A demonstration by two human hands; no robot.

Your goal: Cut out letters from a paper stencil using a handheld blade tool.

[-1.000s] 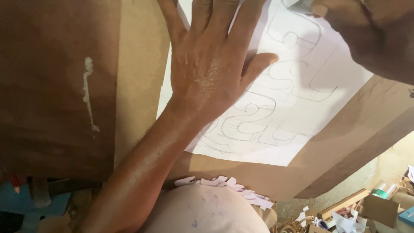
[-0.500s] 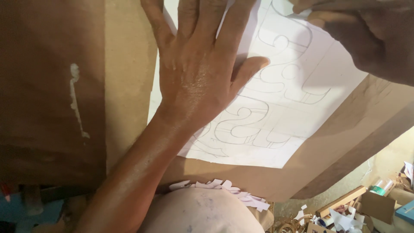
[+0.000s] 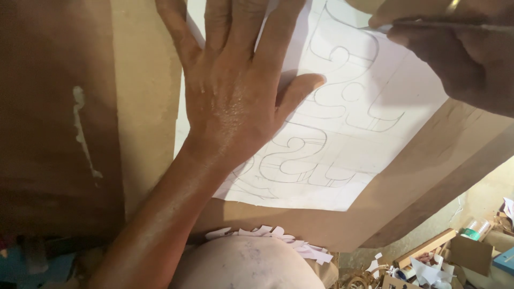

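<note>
Partly cropped at one o'clock, your right hand (image 3: 455, 53) pinches a thin pencil (image 3: 444, 24); your left hand (image 3: 235, 101), fingers splayed, flattens the white outlined paper (image 3: 348, 155).

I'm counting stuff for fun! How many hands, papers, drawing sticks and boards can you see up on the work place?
Hands: 2, the left hand flat on the paper and the right hand holding the thin drawing tool
White paper with outlined shapes: 1
Thin drawing tool: 1
Brown board under the paper: 1
Total: 5

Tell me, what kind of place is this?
Probably a craft or woodwork workshop: a white paper sheet with pencilled outlines lies on a brown wooden board, and cardboard and paper scraps litter the floor.
</note>
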